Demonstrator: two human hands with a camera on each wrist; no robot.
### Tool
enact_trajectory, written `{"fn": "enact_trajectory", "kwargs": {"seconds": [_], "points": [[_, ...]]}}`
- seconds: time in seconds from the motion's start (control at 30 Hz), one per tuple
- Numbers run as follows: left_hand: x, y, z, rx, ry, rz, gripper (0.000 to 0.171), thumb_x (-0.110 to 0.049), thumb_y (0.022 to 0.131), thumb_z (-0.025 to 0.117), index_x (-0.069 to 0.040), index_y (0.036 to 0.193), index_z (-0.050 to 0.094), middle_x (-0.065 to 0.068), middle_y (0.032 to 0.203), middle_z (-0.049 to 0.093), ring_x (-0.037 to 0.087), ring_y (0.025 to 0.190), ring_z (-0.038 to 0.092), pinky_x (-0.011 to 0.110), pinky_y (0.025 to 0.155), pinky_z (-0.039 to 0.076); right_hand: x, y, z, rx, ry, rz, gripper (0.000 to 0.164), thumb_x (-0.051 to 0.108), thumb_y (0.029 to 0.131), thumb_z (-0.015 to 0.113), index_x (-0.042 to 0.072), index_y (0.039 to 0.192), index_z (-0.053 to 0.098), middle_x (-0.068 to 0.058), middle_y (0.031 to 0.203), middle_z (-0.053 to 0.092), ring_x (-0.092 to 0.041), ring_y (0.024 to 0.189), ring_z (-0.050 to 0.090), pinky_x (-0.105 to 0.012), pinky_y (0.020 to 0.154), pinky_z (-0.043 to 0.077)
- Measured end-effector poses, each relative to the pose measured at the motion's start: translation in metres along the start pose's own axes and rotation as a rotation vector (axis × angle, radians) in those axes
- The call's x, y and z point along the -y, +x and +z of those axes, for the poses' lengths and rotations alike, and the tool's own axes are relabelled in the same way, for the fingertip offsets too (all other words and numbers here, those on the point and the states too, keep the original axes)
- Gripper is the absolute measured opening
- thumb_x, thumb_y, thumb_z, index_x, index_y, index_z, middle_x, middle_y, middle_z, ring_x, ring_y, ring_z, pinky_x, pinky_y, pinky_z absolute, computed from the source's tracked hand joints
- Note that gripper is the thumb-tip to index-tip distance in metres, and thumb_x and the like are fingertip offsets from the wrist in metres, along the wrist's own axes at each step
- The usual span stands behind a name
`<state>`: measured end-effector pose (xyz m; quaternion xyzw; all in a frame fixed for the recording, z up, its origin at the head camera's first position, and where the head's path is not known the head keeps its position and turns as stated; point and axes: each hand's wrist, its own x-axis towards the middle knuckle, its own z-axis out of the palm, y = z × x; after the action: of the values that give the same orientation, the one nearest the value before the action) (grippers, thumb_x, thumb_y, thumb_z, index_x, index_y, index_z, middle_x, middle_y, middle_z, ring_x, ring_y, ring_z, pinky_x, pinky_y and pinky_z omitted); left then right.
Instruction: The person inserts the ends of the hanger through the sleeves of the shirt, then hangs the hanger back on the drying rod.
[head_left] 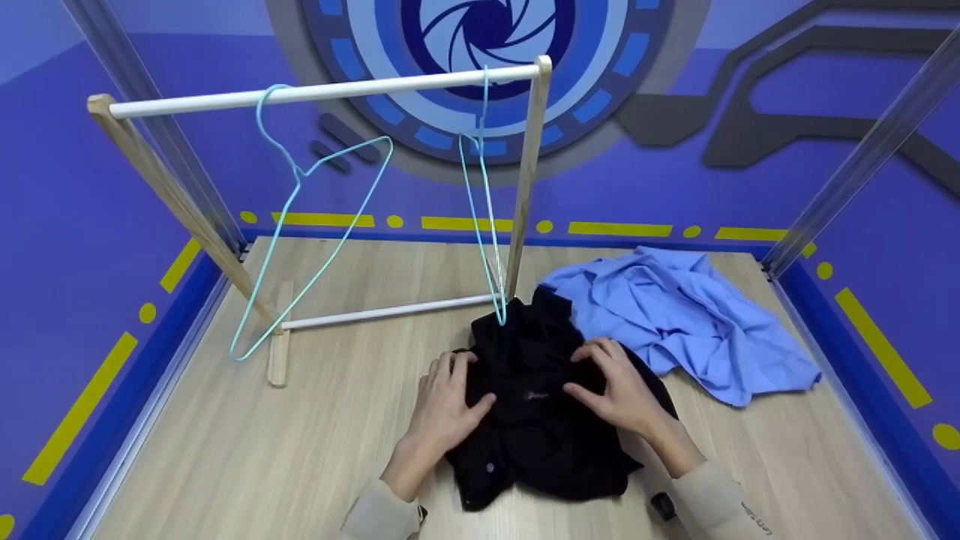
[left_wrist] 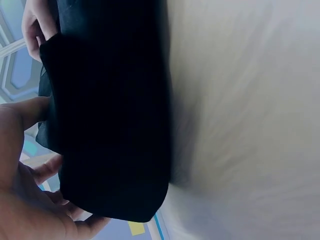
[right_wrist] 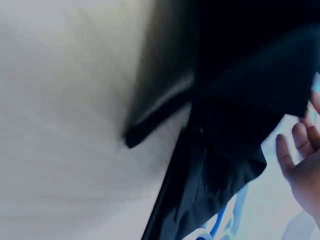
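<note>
A crumpled black garment (head_left: 555,442) lies on the table in front of me, with a small pale logo near its middle and a round button at its lower left. My left hand (head_left: 450,405) touches its left edge, thumb spread from bent fingers. On the opposite side, my right hand (head_left: 619,386) reaches over the cloth with thumb and fingers apart. In the left wrist view, the thumb (left_wrist: 36,111) meets the edge of the black cloth (left_wrist: 115,120). The right wrist view has the right fingers (right_wrist: 285,155) beside a hanging fold.
A clothes rack (head_left: 322,91) with wooden legs and white bars stands behind at left. From its top bar hang two light-blue hangers, one at left (head_left: 274,225) and one at right (head_left: 487,202), which overlaps the black garment. A blue cloth (head_left: 675,307) lies crumpled at right.
</note>
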<state>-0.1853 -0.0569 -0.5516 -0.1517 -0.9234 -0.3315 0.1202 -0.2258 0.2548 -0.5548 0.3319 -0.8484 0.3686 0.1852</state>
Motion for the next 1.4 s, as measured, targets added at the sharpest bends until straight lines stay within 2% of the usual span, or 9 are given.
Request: {"fn": "enact_trajectory", "kwargs": {"seconds": [0.13, 0.23, 0.47, 0.73, 0.87, 1.0, 1.17, 1.3, 1.4], "points": [[0.0, -0.001, -0.001, 0.004, 0.002, 0.014, 0.057, -0.033, 0.085, 0.083, -0.011, 0.13, 0.056, 0.01, 0.125, 0.054, 0.033, 0.115, 0.053, 0.049, 0.086, 0.045, -0.002, 0.0, -0.008, -0.026, 0.087, -0.128, 0.023, 0.001, 0.083, 0.083, 0.014, 0.093, 0.067, 0.006, 0.079, 0.057, -0.01, 0.065, 0.051, -0.02, 0.06, 0.041], [0.0, -0.002, -0.002, 0.014, 0.005, 0.014, 0.057, -0.034, 0.086, 0.082, -0.011, 0.13, 0.056, 0.01, 0.127, 0.053, 0.033, 0.116, 0.053, 0.049, 0.088, 0.045, -0.003, -0.002, -0.014, 0.03, 0.141, -0.165, 0.025, -0.006, 0.083, 0.08, 0.016, 0.09, 0.069, 0.008, 0.074, 0.059, -0.007, 0.057, 0.05, -0.019, 0.052, 0.04], [-0.003, -0.005, -0.008, 0.049, 0.021, 0.032, 0.059, -0.036, 0.087, 0.081, -0.01, 0.134, 0.056, 0.013, 0.128, 0.051, 0.034, 0.117, 0.051, 0.05, 0.092, 0.044, -0.004, -0.009, -0.027, 0.268, 0.184, -0.119, 0.038, -0.016, 0.078, 0.071, 0.012, 0.104, 0.072, 0.001, 0.089, 0.067, -0.009, 0.067, 0.057, -0.027, 0.051, 0.048], [-0.005, -0.009, -0.014, 0.079, 0.032, 0.064, 0.062, -0.041, 0.089, 0.079, -0.006, 0.135, 0.056, 0.017, 0.131, 0.048, 0.037, 0.123, 0.046, 0.057, 0.097, 0.041, -0.006, -0.014, -0.039, 0.433, 0.239, -0.074, 0.071, -0.03, 0.063, 0.051, 0.01, 0.119, 0.07, -0.005, 0.107, 0.07, -0.024, 0.083, 0.064, -0.035, 0.064, 0.054], [-0.006, -0.01, -0.018, 0.09, 0.029, 0.069, 0.066, -0.045, 0.088, 0.079, -0.008, 0.136, 0.056, 0.018, 0.136, 0.046, 0.038, 0.128, 0.043, 0.061, 0.102, 0.037, -0.006, -0.017, -0.044, 0.5, 0.258, -0.028, 0.08, -0.032, 0.062, 0.046, 0.009, 0.127, 0.068, -0.007, 0.116, 0.07, -0.028, 0.085, 0.065, -0.037, 0.067, 0.056], [-0.007, -0.011, -0.02, 0.094, 0.02, 0.084, 0.069, -0.048, 0.087, 0.079, -0.008, 0.137, 0.055, 0.02, 0.141, 0.043, 0.039, 0.132, 0.041, 0.063, 0.105, 0.034, -0.006, -0.019, -0.048, 0.561, 0.248, -0.001, 0.081, -0.032, 0.065, 0.051, 0.009, 0.134, 0.064, -0.007, 0.127, 0.067, -0.029, 0.095, 0.066, -0.04, 0.073, 0.057], [-0.007, -0.012, -0.022, 0.078, 0.016, 0.108, 0.07, -0.047, 0.085, 0.081, -0.009, 0.137, 0.056, 0.022, 0.145, 0.041, 0.04, 0.135, 0.038, 0.061, 0.108, 0.032, -0.004, -0.022, -0.049, 0.618, 0.261, 0.03, 0.076, -0.024, 0.073, 0.065, 0.006, 0.143, 0.057, -0.008, 0.133, 0.064, -0.029, 0.11, 0.065, -0.045, 0.084, 0.057], [-0.006, -0.012, -0.021, 0.057, 0.024, 0.117, 0.068, -0.042, 0.084, 0.084, -0.009, 0.136, 0.057, 0.022, 0.146, 0.041, 0.039, 0.137, 0.037, 0.058, 0.11, 0.032, -0.001, -0.024, -0.047, 0.628, 0.282, 0.055, 0.071, -0.014, 0.08, 0.074, 0.005, 0.146, 0.054, -0.008, 0.133, 0.064, -0.028, 0.111, 0.065, -0.047, 0.089, 0.056], [-0.006, -0.012, -0.019, 0.039, 0.029, 0.122, 0.066, -0.039, 0.082, 0.087, -0.01, 0.134, 0.058, 0.021, 0.143, 0.043, 0.038, 0.136, 0.038, 0.055, 0.11, 0.034, 0.001, -0.026, -0.044, 0.609, 0.277, 0.066, 0.06, -0.004, 0.087, 0.076, 0.006, 0.143, 0.058, -0.007, 0.134, 0.064, -0.027, 0.11, 0.065, -0.046, 0.088, 0.056]]}}
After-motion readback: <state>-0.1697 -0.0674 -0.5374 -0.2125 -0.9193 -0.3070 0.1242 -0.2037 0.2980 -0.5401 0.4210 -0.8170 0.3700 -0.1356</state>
